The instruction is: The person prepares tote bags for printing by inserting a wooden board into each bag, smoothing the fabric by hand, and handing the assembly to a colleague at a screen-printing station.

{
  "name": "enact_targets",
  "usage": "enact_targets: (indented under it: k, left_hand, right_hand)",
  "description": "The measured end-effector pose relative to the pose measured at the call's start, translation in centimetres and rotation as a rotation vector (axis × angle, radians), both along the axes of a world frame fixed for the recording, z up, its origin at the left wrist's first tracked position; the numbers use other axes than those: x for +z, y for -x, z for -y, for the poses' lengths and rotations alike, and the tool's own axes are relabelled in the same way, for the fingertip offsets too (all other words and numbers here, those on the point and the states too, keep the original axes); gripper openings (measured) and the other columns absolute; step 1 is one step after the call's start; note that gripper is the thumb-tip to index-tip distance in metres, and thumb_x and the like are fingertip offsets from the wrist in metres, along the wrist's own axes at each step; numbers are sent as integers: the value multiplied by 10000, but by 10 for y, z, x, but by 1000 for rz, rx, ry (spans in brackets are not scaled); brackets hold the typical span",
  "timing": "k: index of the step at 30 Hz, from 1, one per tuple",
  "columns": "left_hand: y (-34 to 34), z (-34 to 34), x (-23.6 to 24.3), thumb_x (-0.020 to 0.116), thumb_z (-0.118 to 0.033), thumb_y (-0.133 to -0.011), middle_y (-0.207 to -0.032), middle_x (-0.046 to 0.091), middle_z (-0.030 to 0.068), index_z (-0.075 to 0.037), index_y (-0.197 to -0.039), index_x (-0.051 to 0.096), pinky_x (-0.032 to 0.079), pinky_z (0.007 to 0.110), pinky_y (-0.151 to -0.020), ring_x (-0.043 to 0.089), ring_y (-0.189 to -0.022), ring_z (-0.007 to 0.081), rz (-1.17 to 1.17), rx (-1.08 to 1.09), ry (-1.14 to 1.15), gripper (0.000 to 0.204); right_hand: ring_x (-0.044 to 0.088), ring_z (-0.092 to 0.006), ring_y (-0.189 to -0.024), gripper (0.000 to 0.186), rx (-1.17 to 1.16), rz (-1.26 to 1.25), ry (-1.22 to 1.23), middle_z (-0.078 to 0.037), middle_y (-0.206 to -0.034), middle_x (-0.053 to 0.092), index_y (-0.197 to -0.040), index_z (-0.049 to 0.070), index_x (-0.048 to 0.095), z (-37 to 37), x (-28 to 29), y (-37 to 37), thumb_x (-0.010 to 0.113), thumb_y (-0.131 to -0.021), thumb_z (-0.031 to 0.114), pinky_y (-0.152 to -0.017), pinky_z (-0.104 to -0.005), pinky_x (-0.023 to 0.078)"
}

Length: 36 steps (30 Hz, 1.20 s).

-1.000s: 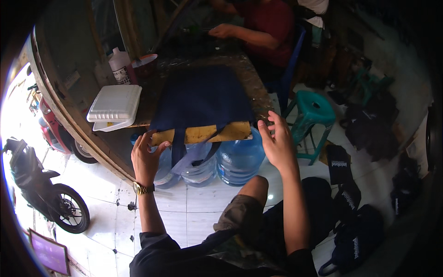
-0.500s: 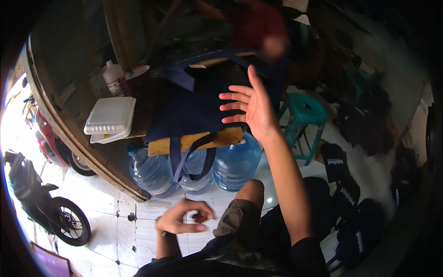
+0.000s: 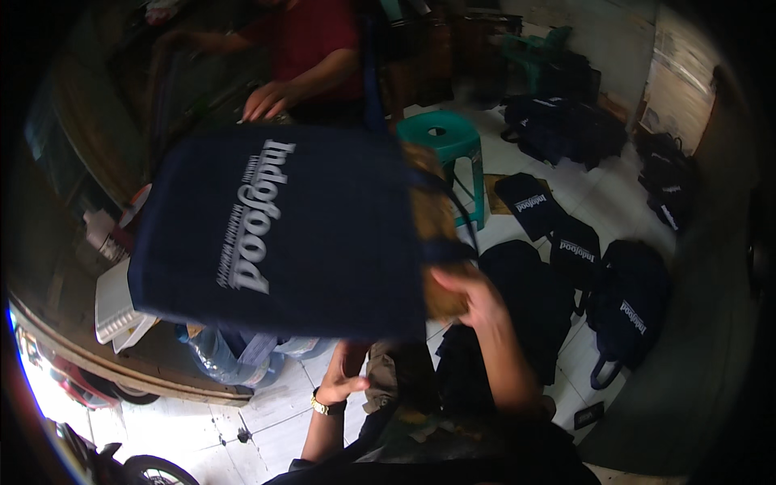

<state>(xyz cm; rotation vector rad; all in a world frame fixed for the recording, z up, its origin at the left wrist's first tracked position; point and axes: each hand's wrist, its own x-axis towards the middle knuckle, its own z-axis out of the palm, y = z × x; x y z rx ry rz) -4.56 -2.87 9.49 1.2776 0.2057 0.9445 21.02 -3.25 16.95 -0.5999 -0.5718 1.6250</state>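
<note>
A dark navy tote bag (image 3: 194, 234) with white printing is held up nearly flat across the middle of my view, a worn yellowish board (image 3: 430, 190) showing at its right end beside the strap. My right hand (image 3: 477, 299) grips that board at the lower right of the bag. Beneath the bag's near edge, my left hand (image 3: 343, 380) has its thumb apart; its fingertips are partly hidden and nothing shows in it.
A co-worker in red (image 3: 319, 40) is at the table behind. A teal stool (image 3: 436, 129) stands to the right, navy bags (image 3: 626, 299) lie on the floor, water jugs (image 3: 226, 356) and a white container (image 3: 113, 307) are left, and a motorbike (image 3: 149, 473) is lower left.
The bag and board have risen, printed side now showing. My right hand has moved from raised and open to gripping the board. The view has turned rightward.
</note>
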Motion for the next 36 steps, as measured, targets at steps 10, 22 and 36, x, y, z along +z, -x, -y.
enact_targets:
  k: [10,22,36]
  left_hand:
    - [-145,-29,-13,561,-313,-964,-1344,484,104,-17,-1375,377,368,393,-1055,461,-1248,230,150,62,736,538]
    - [-347,-464,-50,460,-389,-1002,-1092,622,161,92,-1159,555,512,438,-831,609,-959,248,-111,763,391,515]
    - [-277,-310,-181,703,-217,-825,-939,637,201,-5,-1060,590,501,318,-679,638,-807,257,-720,387,-1015,336]
  right_hand:
    - [624,-294,-1042,559,-723,245,257,-149,-1128,617,-1252,-72,485,192,-141,-71,733,-806,156,-928,-433,493]
    - [592,-268,-1073,538,-1068,284,391,-154,-1207,555,-1276,-30,401,217,-158,-111,708,-852,95,-941,-388,488]
    - [597,-185,-1025,472,-1521,661,870,-115,-1221,567,-1300,-3,455,391,-116,-25,661,-901,142,-876,-312,501]
